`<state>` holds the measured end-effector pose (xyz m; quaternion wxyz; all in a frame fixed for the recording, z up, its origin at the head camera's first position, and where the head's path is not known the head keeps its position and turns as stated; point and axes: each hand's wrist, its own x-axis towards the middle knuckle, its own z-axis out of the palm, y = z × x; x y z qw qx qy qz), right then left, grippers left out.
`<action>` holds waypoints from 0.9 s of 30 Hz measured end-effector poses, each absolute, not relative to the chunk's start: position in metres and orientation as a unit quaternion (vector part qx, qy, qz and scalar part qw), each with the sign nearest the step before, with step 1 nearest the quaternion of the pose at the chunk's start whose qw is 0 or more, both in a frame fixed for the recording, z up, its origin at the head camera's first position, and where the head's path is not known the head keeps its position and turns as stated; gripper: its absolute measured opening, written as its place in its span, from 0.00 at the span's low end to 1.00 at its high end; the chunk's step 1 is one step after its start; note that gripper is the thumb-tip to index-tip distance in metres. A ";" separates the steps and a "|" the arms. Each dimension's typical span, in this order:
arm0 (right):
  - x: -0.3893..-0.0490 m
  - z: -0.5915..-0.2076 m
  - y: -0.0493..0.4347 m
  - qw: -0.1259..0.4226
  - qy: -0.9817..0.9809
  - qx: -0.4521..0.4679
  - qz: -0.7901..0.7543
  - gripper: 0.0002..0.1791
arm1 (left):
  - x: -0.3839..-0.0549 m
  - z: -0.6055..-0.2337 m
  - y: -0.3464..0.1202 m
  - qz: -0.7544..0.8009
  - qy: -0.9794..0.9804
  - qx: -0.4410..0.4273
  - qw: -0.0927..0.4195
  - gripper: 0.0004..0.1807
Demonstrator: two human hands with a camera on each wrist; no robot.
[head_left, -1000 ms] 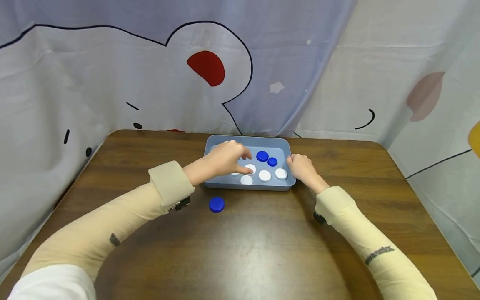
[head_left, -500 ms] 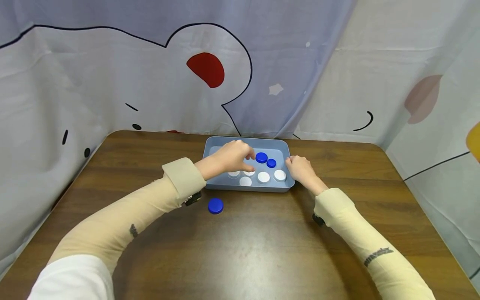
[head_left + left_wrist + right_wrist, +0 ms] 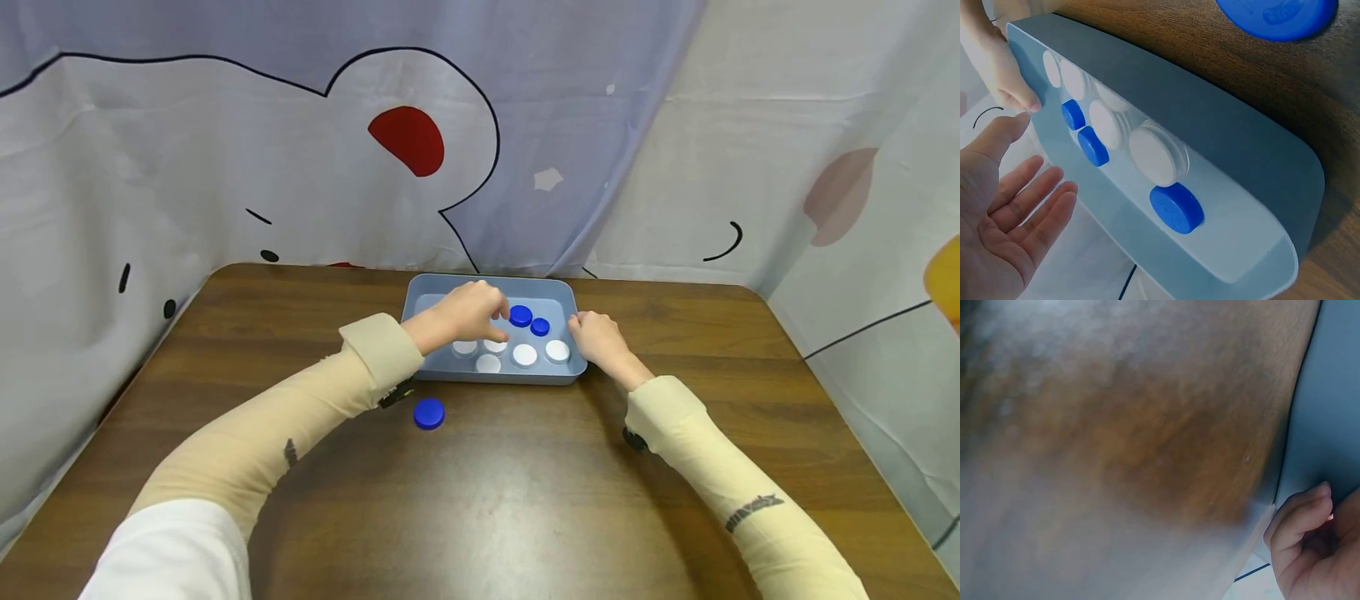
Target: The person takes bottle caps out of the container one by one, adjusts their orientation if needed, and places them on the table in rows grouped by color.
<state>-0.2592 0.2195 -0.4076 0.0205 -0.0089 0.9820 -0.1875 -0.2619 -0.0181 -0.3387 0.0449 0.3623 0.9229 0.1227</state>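
A grey-blue rectangular tray (image 3: pixel 498 377) stands at the back of the table. Several white round caps (image 3: pixel 524 356) lie in it along the near side, with two blue caps (image 3: pixel 521 316) behind them. The left wrist view also shows a third blue cap (image 3: pixel 1176 208), hidden by the left hand in the head view. My left hand (image 3: pixel 472 310) hovers over the tray with fingers and thumb spread and nothing between them. At the tray's right end, my right hand (image 3: pixel 600 335) grips the rim, thumb on the inside and fingers curled against the outer wall.
A larger blue cap (image 3: pixel 429 414) lies on the brown wooden table (image 3: pixel 525 492), in front of the tray's left part. A patterned curtain (image 3: pixel 300 167) hangs right behind the table and along both sides.
My left hand has shifted slightly to the right over the tray, its forearm swinging right, then nearly stopped. The right hand keeps its hold on the rim. The caps stay put.
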 end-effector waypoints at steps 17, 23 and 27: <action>-0.259 -0.408 0.222 0.004 0.982 -0.008 -0.187 0.21 | -0.277 -0.357 -0.009 0.108 0.933 0.338 0.061 0.21; -0.258 -0.409 0.221 0.007 0.982 -0.007 -0.191 0.21 | -0.278 -0.361 -0.007 0.105 0.935 0.328 0.080 0.21; -0.259 -0.410 0.221 0.006 0.981 -0.002 -0.191 0.21 | -0.278 -0.365 -0.006 0.109 0.934 0.329 0.093 0.21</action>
